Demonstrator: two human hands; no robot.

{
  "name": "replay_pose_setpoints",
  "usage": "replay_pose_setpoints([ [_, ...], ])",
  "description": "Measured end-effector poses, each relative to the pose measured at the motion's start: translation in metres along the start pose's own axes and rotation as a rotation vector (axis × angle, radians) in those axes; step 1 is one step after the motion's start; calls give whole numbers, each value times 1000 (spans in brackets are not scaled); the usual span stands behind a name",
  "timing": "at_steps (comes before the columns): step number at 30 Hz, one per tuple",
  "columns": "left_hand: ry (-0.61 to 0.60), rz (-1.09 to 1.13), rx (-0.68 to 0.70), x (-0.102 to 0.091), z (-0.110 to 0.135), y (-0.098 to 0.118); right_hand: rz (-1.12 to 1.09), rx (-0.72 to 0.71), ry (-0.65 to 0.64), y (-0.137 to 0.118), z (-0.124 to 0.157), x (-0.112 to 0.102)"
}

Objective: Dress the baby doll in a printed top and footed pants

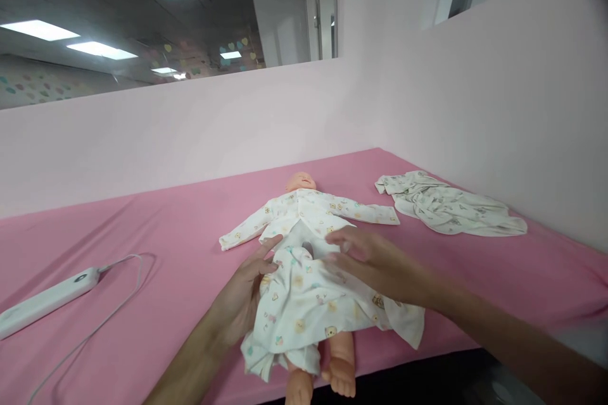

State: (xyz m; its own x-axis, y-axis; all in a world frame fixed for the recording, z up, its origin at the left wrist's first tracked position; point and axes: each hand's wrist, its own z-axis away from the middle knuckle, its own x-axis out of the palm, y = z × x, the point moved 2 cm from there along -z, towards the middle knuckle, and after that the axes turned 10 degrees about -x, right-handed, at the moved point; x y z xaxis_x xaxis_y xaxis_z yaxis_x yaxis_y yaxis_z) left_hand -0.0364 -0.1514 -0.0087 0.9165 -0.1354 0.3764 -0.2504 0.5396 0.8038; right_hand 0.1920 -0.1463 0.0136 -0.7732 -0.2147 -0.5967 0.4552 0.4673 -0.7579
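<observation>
Doll (301, 181) lay supine on sheet (180, 221), cloth (304, 310) across its legs (342, 354). Left hand (247, 285) touched the cloth's side, grip indeterminate; right hand (370, 256) loose, fingers parted. Judged best: even, gentle tension, avoiding bunching.

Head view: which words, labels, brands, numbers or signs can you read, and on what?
No readable text anywhere.
White device: dark mark, too small to read.
Upper printed garment, lower printed garment, crumpled cloth: small motifs; any lettering is too small or blurred to read.
</observation>
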Motion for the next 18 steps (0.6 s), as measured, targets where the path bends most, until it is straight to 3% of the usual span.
replay_pose_setpoints([
  [3,-21,23,16,4,-3,2,-179,-66,-154,-14,-34,9],
  [6,-29,30,34,7,-5,5,-366,-43,-425,-15,-61,22],
  [8,-42,49,28,7,-6,7,-448,-17,-517,-10,-71,29],
  [13,-89,35,-120,0,-5,4,-431,19,-488,-3,-78,35],
  [18,-228,-93,-156,-7,-13,-3,-271,-189,-413,-18,-78,42],
])
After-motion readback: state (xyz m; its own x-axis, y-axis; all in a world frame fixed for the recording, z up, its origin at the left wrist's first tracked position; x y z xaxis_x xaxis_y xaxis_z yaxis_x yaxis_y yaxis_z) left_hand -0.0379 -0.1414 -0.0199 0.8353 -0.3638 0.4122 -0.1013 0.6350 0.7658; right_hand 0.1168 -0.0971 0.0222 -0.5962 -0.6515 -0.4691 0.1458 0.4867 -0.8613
